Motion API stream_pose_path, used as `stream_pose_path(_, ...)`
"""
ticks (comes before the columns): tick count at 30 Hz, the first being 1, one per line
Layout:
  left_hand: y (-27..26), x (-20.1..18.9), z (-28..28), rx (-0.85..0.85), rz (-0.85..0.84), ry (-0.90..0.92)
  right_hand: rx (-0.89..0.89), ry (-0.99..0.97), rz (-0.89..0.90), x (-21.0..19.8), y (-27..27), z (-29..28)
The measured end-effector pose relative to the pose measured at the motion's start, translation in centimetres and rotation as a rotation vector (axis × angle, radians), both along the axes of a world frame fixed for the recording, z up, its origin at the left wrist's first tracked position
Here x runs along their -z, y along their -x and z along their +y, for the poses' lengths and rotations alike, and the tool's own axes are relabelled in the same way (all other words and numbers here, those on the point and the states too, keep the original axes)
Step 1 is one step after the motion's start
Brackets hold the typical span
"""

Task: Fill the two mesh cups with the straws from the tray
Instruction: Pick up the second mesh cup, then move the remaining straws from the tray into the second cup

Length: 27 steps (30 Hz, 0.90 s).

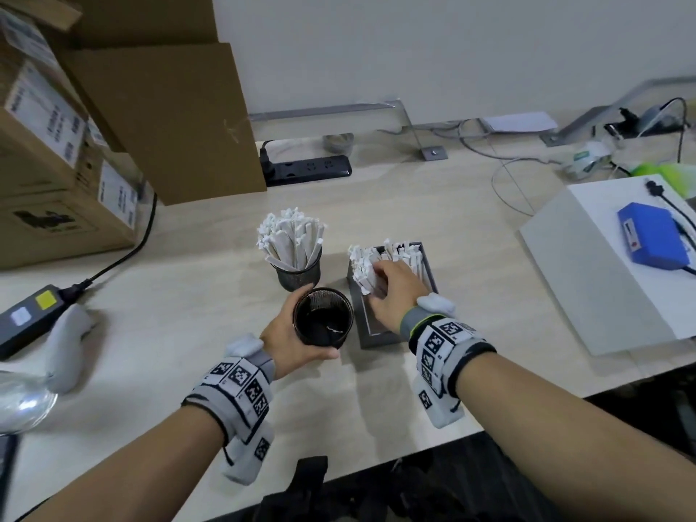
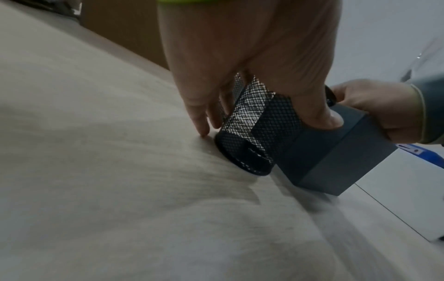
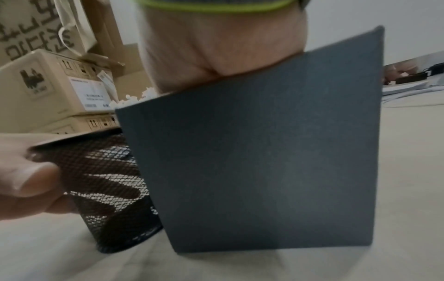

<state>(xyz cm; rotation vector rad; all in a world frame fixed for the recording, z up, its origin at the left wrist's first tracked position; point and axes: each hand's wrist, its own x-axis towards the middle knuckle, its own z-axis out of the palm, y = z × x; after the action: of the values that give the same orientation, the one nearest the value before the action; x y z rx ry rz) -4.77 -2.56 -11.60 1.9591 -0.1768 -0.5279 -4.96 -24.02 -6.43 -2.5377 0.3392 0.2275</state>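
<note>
The left hand (image 1: 290, 333) wraps its fingers round the near mesh cup (image 1: 323, 319) beside the tray (image 1: 371, 333); the right hand (image 1: 395, 292) curls over straws (image 1: 363, 269) in the tray; two cups, the far cup (image 1: 299, 273) full.

- Far cup (image 1: 299, 275): black mesh, upright on table, packed with white wrapped straws (image 1: 290, 239).
- Near cup (image 1: 323, 322): black mesh, upright, no straws inside, touching tray.
- Tray (image 1: 371, 333): dark grey box, remaining straws (image 1: 365, 265) heaped at far end.
</note>
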Motion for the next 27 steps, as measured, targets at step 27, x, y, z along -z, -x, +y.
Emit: stream_pose_path(27, -0.2, -3.8, -1.1, 0.011, -0.035, -0.075, 0.254, -0.513, -0.493, -10.4, -1.9, 0.6)
